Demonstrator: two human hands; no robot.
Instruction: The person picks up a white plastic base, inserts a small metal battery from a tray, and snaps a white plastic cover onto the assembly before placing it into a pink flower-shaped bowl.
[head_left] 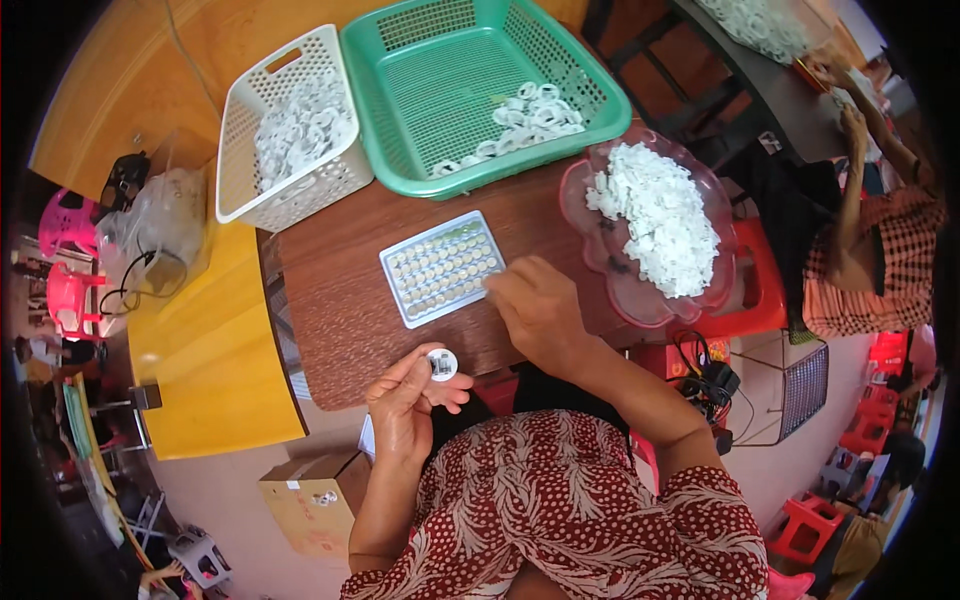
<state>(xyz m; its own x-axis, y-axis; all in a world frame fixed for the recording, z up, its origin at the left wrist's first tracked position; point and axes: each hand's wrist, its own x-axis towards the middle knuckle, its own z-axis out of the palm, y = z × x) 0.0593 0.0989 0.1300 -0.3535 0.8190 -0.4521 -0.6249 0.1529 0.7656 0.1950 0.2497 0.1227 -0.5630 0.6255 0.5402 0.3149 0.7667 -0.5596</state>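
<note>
Between its thumb and fingers, my left hand (402, 400) holds a small round white plastic piece (442, 365) with a dark, part-silver middle. It is held at the front edge of the brown table (335, 350). A shallow pale tray (406, 314) lies just beyond, with rows of round, silvery button cells (440, 268). My right hand (540, 310) is at the tray's right edge, its fingers pinched together and pointing at the cells. Whatever those fingertips hold, if anything, is too small to make out.
Behind the tray stand a white basket (300, 205) full of white ring-shaped parts and a green basket (430, 80) with some more. A pink scalloped bowl (598, 255) of small white pieces sits at the right. Another person (860, 230) works at a dark table (770, 90).
</note>
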